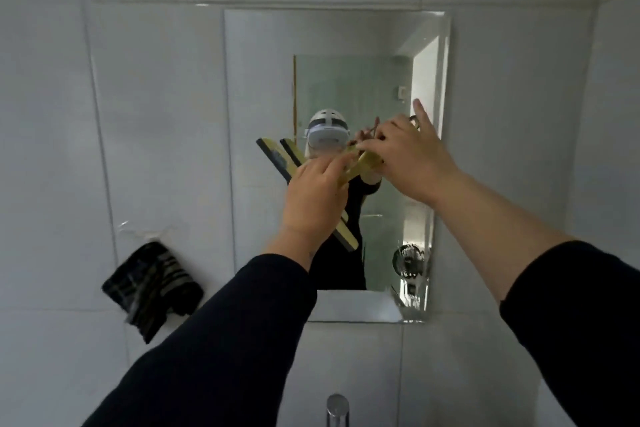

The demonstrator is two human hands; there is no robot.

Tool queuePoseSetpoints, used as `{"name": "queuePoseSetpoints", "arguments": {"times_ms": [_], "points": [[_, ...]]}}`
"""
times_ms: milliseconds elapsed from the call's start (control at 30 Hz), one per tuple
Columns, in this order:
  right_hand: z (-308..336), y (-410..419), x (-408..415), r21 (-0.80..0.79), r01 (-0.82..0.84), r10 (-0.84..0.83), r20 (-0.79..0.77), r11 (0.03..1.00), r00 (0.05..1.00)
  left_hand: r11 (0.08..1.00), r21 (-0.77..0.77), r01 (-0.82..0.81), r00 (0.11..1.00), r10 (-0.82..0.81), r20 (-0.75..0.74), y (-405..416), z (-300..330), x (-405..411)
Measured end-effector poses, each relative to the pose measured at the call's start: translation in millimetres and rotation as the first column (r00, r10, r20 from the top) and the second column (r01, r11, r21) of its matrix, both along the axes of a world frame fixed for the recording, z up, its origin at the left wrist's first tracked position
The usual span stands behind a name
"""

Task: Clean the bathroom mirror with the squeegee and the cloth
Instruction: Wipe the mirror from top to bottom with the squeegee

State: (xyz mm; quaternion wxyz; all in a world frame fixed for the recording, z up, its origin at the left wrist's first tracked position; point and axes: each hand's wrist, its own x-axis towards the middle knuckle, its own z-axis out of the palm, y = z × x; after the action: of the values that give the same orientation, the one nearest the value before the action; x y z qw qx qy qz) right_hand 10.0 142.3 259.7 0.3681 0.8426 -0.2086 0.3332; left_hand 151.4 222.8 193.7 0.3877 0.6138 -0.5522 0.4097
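A rectangular mirror (263, 80) hangs on the white tiled wall. A yellow squeegee (273, 156) with a black rubber blade lies slanted against the glass, its blade running from upper left to lower right. My left hand (313, 201) grips the squeegee near the blade. My right hand (410, 159) holds the yellow handle end, with one finger raised. The hands' reflection doubles the tool in the glass. A dark striped cloth (152, 288) hangs on a hook left of the mirror, below both hands.
A chrome tap (336, 409) rises at the bottom centre. White wall tiles (138, 97) surround the mirror. A round dark object (410, 260) shows in the mirror's lower right, along with a reflected doorway and a person wearing a headset.
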Motion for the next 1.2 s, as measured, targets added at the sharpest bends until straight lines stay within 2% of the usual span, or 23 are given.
{"name": "queuePoseSetpoints", "arguments": {"times_ms": [100,200,367,600,767,933,1200], "points": [[21,11,25,0.005,-0.065,0.064,0.058,0.998,0.996,0.994,-0.102,-0.037,0.999,0.036,-0.014,24,14,24],[39,19,51,-0.033,-0.03,0.034,0.13,0.999,0.991,0.982,-0.163,-0.098,0.993,0.087,-0.075,48,22,49],[73,27,93,-0.072,-0.094,0.111,0.307,0.993,0.945,0.958,-0.22,-0.182,0.972,0.141,-0.188,60,24,91],[132,35,147,-0.023,-0.148,0.143,0.427,0.989,0.893,0.977,-0.1,-0.186,0.939,0.147,-0.311,37,30,122],[159,37,172,0.047,-0.144,0.115,0.384,0.988,0.916,0.985,-0.008,-0.175,0.924,0.161,-0.348,11,41,132],[162,30,174,0.106,-0.117,0.075,0.335,0.987,0.939,0.977,0.059,-0.205,0.908,0.212,-0.362,-9,37,131],[150,13,136,0.121,-0.077,0.031,0.346,0.99,0.938,0.944,0.162,-0.288,0.852,0.329,-0.407,-14,42,118]]}}
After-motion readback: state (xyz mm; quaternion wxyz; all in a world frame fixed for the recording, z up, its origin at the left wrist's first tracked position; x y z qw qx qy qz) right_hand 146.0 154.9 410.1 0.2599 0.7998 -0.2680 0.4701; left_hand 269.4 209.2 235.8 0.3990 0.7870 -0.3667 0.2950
